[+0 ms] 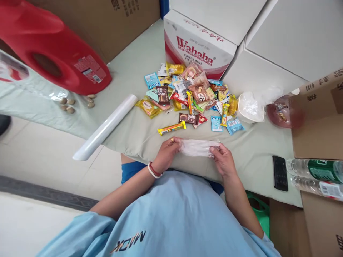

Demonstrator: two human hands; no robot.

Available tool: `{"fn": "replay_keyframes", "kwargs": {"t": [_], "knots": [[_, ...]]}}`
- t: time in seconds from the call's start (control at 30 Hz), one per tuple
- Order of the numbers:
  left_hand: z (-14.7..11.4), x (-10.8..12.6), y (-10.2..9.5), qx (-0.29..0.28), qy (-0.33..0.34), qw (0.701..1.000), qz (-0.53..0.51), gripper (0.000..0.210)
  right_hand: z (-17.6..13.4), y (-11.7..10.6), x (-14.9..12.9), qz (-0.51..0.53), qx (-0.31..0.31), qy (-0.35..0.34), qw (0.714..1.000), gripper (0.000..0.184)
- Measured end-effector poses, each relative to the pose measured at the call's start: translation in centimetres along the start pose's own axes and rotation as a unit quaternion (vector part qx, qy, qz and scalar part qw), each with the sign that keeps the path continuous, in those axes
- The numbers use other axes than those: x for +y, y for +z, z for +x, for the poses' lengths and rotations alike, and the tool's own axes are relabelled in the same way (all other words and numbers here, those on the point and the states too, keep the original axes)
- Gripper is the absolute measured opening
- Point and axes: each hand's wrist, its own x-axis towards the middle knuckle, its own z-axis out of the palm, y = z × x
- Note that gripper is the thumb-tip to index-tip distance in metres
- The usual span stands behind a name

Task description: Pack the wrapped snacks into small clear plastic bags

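Between my two hands a thin, clear plastic bag (197, 148) is stretched out flat, just above the near edge of the cloth-covered table. Its left end is pinched in my left hand (168, 151), which wears a red and a white bracelet at the wrist. My right hand (223, 157) grips the other end between thumb and fingers. Just beyond the bag lies a yellow stick-shaped snack (171, 128). Behind that spreads a heap of wrapped snacks (187, 91) in brown, yellow, blue and red packets.
A plastic roll (105, 126) overhangs the table edge at left, near a red jug (61, 50) and several brown pebble-like pieces (70, 101). A Wahaha box (198, 43) stands behind. Rightward are a white bowl (250, 107), reddish bowl (284, 112), phone (280, 173) and bottles (321, 169).
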Motion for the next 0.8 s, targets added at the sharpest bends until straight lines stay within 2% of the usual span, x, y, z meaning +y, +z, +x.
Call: {"fn": "replay_keyframes", "kwargs": {"t": [0.07, 0.13, 0.17, 0.23, 0.27, 0.33, 0.4, 0.47, 0.53, 0.57, 0.63, 0.7, 0.8], "knots": [[0.0, 0.2, -0.6, 0.009, -0.022, 1.0, -0.015, 0.034, 0.2, -0.7, 0.0, 0.03, -0.013, 0.037, 0.999, 0.04], [-0.1, 0.3, -0.9, 0.017, -0.039, 0.999, -0.02, 0.042, 0.3, -1.0, 0.2, 0.007, -0.022, 0.057, 0.998, 0.044], [-0.1, 0.3, -0.9, 0.021, -0.045, 0.999, -0.018, 0.046, 0.2, -1.0, 0.4, -0.025, -0.014, 0.045, 0.999, 0.045], [-0.1, 0.2, -0.8, 0.026, -0.051, 0.998, -0.012, 0.051, -0.1, -1.0, 0.6, -0.125, 0.02, -0.037, 0.991, 0.044], [-0.1, 0.2, -0.8, 0.024, -0.053, 0.998, -0.008, 0.052, -0.3, -0.8, 0.6, -0.184, 0.035, -0.1, 0.977, 0.043], [-0.1, 0.2, -0.6, 0.014, -0.054, 0.998, -0.001, 0.053, -0.6, -0.4, 0.4, -0.297, 0.039, -0.229, 0.926, 0.042], [0.0, 0.2, -0.5, 0.001, -0.058, 0.998, 0.007, 0.054, -0.6, 0.2, 0.0, -0.385, -0.003, -0.315, 0.868, 0.046], [0.0, 0.3, -0.3, -0.011, -0.061, 0.998, 0.014, 0.054, -0.1, 1.0, -0.1, -0.438, -0.065, -0.35, 0.825, 0.042], [0.1, 0.6, -0.4, -0.022, -0.064, 0.998, 0.016, 0.055, 0.6, 1.6, -0.1, -0.453, -0.124, -0.345, 0.812, 0.025], [0.1, 0.7, -0.5, -0.026, -0.065, 0.997, 0.015, 0.055, 1.0, 1.7, -0.1, -0.444, -0.144, -0.335, 0.818, 0.019], [0.3, 1.1, -0.9, -0.029, -0.068, 0.997, 0.011, 0.056, 1.6, 1.6, -0.2, -0.401, -0.154, -0.306, 0.85, 0.018], [0.5, 1.4, -1.5, -0.025, -0.065, 0.997, 0.012, 0.056, 1.8, 1.2, -0.4, -0.331, -0.14, -0.255, 0.898, 0.019], [0.4, 1.6, -2.0, -0.015, -0.056, 0.998, 0.015, 0.056, 1.7, 0.7, -0.7, -0.21, -0.114, -0.137, 0.961, 0.027]]}}
